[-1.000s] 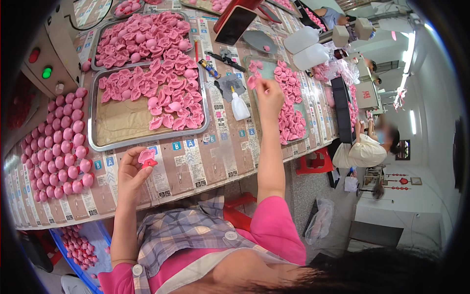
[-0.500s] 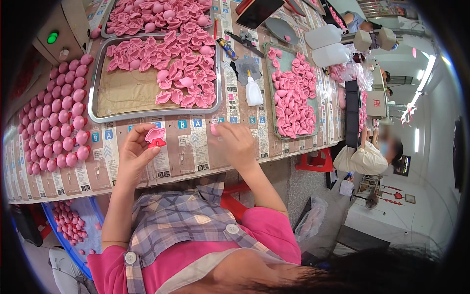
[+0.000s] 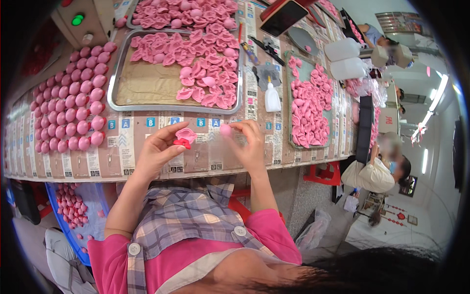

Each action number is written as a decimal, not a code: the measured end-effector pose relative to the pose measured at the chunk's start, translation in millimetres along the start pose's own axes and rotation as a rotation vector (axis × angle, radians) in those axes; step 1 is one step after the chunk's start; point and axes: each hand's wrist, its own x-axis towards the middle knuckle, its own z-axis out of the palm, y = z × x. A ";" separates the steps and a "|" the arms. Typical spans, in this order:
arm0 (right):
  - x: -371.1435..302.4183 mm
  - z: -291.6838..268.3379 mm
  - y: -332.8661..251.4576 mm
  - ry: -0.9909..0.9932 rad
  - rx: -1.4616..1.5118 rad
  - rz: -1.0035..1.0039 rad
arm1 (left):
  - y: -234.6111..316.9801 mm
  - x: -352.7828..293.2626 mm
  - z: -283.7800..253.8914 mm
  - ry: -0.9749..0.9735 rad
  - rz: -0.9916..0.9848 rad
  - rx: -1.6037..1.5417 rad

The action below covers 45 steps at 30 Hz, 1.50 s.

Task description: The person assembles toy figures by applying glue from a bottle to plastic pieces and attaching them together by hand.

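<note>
left fingers [image 3: 171, 153] hold red-based shell [image 3: 186, 135] | right fingers [image 3: 246, 129]: pink piece [image 3: 225, 130]

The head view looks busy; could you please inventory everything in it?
Table: one, mostly brown, centre
Red-based piece: one, pink and red, above table's front
Small piece: one, pink, right of it
Rounded pieces: many, pink and red, table's left
Metal trays: at least two, silver, middle and beyond
Cupped pieces: many, pink, on trays
Green tray: one, pale green, table's right
Bottle: one, white, beside green tray
Phone: one, dark, far side
Jugs: two, white, far right
Bin: one, blue, below left
Other people: at least two, one in cream, right background
Left hand: one, bare, holding red-based piece
Right hand: one, bare, holding small piece
</note>
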 end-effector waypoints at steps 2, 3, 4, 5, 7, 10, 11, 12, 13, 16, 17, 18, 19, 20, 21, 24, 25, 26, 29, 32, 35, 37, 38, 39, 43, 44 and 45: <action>4.8 8.5 -19.3 0.021 0.201 0.050 | -2.1 0.3 1.5 0.084 0.018 0.002; 8.0 9.6 -30.9 -0.018 0.279 -0.014 | -3.3 1.2 -0.7 0.028 0.021 0.008; 10.5 11.4 -38.8 -0.058 0.357 -0.079 | -4.5 1.2 -2.7 -0.028 0.023 0.013; 12.9 14.3 -41.8 -0.084 0.329 -0.114 | -5.4 1.0 -3.6 -0.038 0.025 0.008; 18.1 16.6 -50.8 -0.121 0.320 -0.150 | -5.6 -0.4 -4.7 -0.034 0.034 0.025; 22.1 19.7 -55.1 -0.152 0.248 -0.217 | -3.9 -0.7 -4.5 -0.034 0.038 0.032; 21.8 20.6 -55.3 -0.143 0.190 -0.244 | -3.8 -0.9 -4.3 -0.039 0.027 0.027; 21.8 21.8 -55.4 -0.149 0.191 -0.249 | -3.7 -1.0 -4.0 -0.033 0.032 0.024; 21.8 23.2 -55.3 -0.140 0.174 -0.255 | -3.4 -0.8 -3.8 -0.032 0.040 0.027; 20.2 25.0 -60.3 -0.124 0.143 -0.265 | -3.6 -2.8 -6.1 -0.029 0.053 0.033; 19.7 25.1 -61.8 -0.112 0.129 -0.268 | -3.9 -2.7 -6.8 -0.031 0.058 0.039; 18.8 25.7 -62.6 -0.114 0.126 -0.269 | -3.8 -2.7 -7.2 -0.031 0.059 0.036; 17.6 26.7 -63.3 -0.076 0.079 -0.291 | -3.4 -2.9 -7.4 -0.023 0.077 0.081; 16.3 28.2 -63.3 -0.037 0.035 -0.315 | -3.2 -3.3 -7.5 -0.013 0.095 0.129; 15.0 30.2 -62.1 -0.038 0.035 -0.317 | -3.0 -4.0 -6.4 -0.012 0.097 0.129; 12.0 36.4 -60.3 0.047 -0.062 -0.424 | -2.9 -4.6 -3.6 0.010 0.172 0.173; 11.2 38.6 -61.5 0.056 -0.025 -0.378 | -5.2 -3.8 -4.8 -0.001 0.169 0.156; 10.7 39.6 -61.8 0.066 0.010 -0.331 | -6.7 -3.0 -5.6 -0.014 0.165 0.139; 17.1 37.3 -64.4 -0.097 0.465 -0.043 | 0.7 -3.4 -1.8 -0.086 0.167 -0.037; 19.4 40.2 -52.2 -0.226 0.574 -0.094 | 5.0 -1.6 0.7 -0.115 0.124 -0.045; 22.4 39.9 -59.1 -0.288 0.293 -0.218 | 7.0 -1.4 -0.4 -0.128 0.013 -0.137; 23.5 41.0 -62.4 -0.262 0.246 -0.275 | 2.4 -0.4 -3.6 -0.147 -0.020 -0.224; 24.0 42.3 -63.9 -0.235 0.196 -0.331 | 0.2 -0.2 -5.3 -0.167 -0.052 -0.314; 23.4 44.0 -65.7 -0.236 0.202 -0.333 | -0.6 0.0 -4.3 -0.161 -0.051 -0.310; 22.8 48.5 -72.7 -0.111 0.240 -0.341 | -3.0 2.1 -1.3 -0.152 -0.039 -0.421; 23.6 48.5 -73.8 -0.105 0.250 -0.320 | -2.8 2.6 -1.3 -0.178 -0.045 -0.465; 23.7 49.3 -74.3 -0.105 0.253 -0.323 | -2.4 2.7 -0.6 -0.176 -0.042 -0.462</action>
